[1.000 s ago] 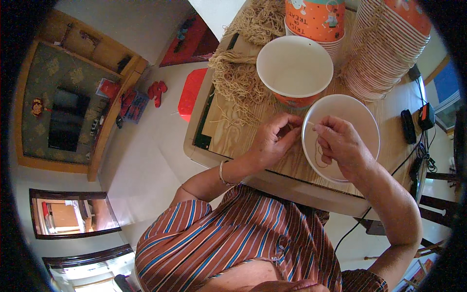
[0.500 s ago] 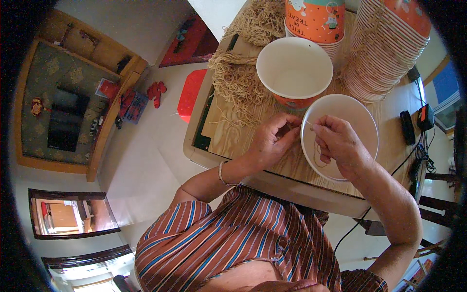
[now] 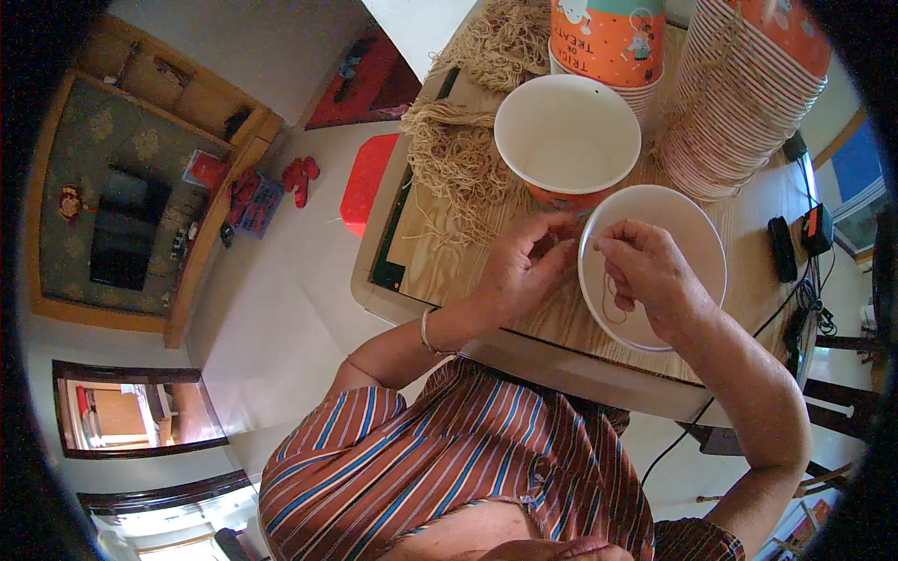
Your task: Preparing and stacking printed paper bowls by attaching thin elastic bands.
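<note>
A white paper bucket (image 3: 687,224) stands on the wooden table (image 3: 449,266) in front of me. My right hand (image 3: 650,271) is over its mouth, fingers pinched on a thin tan cord (image 3: 608,299) that loops down inside. My left hand (image 3: 519,271) is at the bucket's left rim, fingertips closed at the same cord. A second open bucket (image 3: 566,136), white inside and orange outside, stands just behind.
Bundles of tan cord (image 3: 458,159) lie at the table's back left. A tall stack of nested buckets (image 3: 748,93) leans at the back right, and another orange stack (image 3: 608,37) stands behind. Black devices with cables (image 3: 795,243) lie at the right edge. A red stool (image 3: 365,182) is on the floor.
Both hands stay at the near bucket's rim; the fingers have shifted slightly on the cord.
</note>
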`<state>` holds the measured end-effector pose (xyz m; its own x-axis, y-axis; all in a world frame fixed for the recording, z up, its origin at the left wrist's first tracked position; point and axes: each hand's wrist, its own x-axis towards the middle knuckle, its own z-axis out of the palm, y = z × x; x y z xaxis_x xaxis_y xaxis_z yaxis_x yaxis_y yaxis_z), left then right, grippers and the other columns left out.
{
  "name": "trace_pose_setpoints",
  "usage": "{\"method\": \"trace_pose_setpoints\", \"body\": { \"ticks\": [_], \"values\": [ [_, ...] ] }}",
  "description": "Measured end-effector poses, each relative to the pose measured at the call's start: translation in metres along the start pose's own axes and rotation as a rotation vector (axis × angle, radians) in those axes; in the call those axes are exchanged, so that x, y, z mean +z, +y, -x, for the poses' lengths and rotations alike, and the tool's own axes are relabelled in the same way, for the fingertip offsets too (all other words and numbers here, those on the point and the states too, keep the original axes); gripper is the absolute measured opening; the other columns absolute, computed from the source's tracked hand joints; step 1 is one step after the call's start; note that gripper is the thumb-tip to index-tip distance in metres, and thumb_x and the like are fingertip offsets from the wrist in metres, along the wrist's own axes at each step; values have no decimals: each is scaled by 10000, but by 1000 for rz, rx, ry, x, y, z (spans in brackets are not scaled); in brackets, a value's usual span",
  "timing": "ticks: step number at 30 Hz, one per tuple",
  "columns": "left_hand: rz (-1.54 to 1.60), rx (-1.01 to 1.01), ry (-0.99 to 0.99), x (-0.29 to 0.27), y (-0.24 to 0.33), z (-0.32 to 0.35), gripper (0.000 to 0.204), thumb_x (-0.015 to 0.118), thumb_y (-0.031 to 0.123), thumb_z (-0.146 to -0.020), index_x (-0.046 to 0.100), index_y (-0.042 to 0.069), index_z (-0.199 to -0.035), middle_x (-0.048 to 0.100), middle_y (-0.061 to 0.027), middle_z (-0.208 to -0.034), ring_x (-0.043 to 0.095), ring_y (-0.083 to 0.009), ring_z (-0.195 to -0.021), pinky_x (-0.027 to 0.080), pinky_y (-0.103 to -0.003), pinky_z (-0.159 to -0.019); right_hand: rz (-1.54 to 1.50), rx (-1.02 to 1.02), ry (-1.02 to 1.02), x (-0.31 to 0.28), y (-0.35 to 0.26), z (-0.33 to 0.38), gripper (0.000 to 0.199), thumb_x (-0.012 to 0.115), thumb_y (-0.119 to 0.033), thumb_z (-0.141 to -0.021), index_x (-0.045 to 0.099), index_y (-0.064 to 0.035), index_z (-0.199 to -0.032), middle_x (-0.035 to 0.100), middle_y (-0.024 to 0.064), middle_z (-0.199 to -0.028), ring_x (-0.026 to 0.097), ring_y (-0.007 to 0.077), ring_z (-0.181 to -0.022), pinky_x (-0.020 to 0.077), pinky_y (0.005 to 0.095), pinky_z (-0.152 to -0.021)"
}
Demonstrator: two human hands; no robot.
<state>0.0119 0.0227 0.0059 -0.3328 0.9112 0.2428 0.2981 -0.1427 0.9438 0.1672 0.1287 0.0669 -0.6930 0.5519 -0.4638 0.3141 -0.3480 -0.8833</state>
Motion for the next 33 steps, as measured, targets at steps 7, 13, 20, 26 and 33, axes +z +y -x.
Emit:
{"method": "trace_pose_setpoints", "body": {
  "ticks": [7,13,20,26,33],
  "values": [
    [-108,213,39,2,-7,-6,294,609,9,-866,606,13,-1161,652,-88,-997,624,-145,-814,508,-269,-681,38,26,32,5,-6,0,146,555,-193,-943,554,-49,-916,436,-27,-629,405,75,-485,354,247,-425],
    [-168,231,3,2,-2,-6,231,621,-4,-843,637,13,-1073,659,-109,-914,642,-183,-788,507,-299,-677,43,14,8,5,-7,-2,157,554,-200,-944,552,-46,-913,438,-26,-643,416,72,-507,354,244,-424],
    [-310,312,41,1,4,-5,207,613,-25,-823,624,16,-1026,642,-136,-881,645,-270,-777,512,-337,-671,50,7,25,6,-6,-3,153,553,-194,-942,550,-46,-901,436,-21,-651,407,73,-511,360,242,-434],
    [-308,344,69,3,1,-3,209,608,-36,-815,603,8,-1019,633,-150,-885,645,-305,-791,515,-369,-686,50,-3,28,6,-5,-6,152,557,-193,-940,555,-46,-901,431,-24,-639,407,70,-502,362,239,-426],
    [-402,358,20,-1,6,-3,173,588,-26,-838,584,8,-1007,634,-159,-890,647,-306,-791,516,-367,-690,51,-13,40,8,-5,-6,133,569,-176,-927,560,-46,-907,441,-24,-637,415,69,-498,359,238,-418]
  ]
}}
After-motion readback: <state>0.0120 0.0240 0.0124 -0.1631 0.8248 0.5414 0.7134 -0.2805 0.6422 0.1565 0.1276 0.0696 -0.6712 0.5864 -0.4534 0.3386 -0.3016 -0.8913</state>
